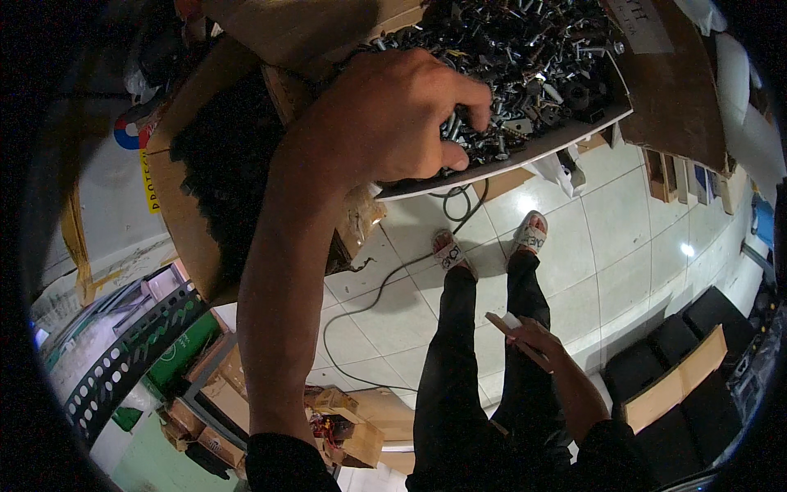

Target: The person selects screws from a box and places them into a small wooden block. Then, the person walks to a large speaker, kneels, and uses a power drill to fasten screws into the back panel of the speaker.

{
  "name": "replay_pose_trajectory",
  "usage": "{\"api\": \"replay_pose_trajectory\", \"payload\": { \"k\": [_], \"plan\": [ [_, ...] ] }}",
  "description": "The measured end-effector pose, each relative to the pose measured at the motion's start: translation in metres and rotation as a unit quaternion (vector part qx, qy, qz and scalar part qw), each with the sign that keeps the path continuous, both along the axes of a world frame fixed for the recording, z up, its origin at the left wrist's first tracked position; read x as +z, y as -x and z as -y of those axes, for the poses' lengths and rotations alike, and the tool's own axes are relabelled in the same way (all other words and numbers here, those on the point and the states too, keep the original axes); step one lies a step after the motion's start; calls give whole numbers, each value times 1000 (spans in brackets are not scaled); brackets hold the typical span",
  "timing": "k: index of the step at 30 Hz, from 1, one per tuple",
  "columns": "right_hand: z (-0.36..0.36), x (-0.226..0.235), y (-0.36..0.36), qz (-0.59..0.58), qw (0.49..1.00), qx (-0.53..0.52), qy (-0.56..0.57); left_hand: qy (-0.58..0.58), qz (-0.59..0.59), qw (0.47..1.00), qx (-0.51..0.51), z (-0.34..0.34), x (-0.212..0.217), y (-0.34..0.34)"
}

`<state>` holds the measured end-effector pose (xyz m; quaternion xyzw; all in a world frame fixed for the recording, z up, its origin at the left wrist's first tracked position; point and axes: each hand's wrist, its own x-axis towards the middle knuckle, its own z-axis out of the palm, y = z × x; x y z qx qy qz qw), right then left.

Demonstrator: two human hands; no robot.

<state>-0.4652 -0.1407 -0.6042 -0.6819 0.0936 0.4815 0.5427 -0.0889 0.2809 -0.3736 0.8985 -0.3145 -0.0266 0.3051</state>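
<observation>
My left hand reaches over a white-edged box heaped with loose screws and small metal parts. Its thumb and index finger are bent but apart, just at the near side of the heap, and no part shows between them. The other fingers are hidden behind the hand. Lower down, in front of my leg, my right hand is closed on a flat tan strip; a small white piece shows beside it. Whether the strip is wood or cardboard I cannot tell.
Left of the screws stands an open cardboard box full of black pieces. A dark cable loops across the tiled floor. Black chairs, one bearing a cardboard sheet, stand at the lower right.
</observation>
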Motion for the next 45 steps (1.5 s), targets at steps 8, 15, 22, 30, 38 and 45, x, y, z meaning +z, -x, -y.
{"api": "replay_pose_trajectory", "payload": {
  "k": [8,15,22,30,38,45],
  "plan": [
    [-15,18,-33,-218,976,-1,2,-88,87,978,170,-1,6,-9],
    [4,6,-7,-243,964,-76,-81,-6,-29,1000,3,12,11,-1],
    [-1,3,-12,-154,984,-44,-77,-134,66,982,116,5,6,-11],
    [-3,9,-20,-223,973,-33,-49,-24,-60,998,-20,11,16,-8],
    [-30,30,-45,-179,983,-39,31,-79,30,994,64,3,0,-4],
    [-4,13,-16,-110,989,-12,-98,-79,22,994,75,11,16,-6]
  ]
}}
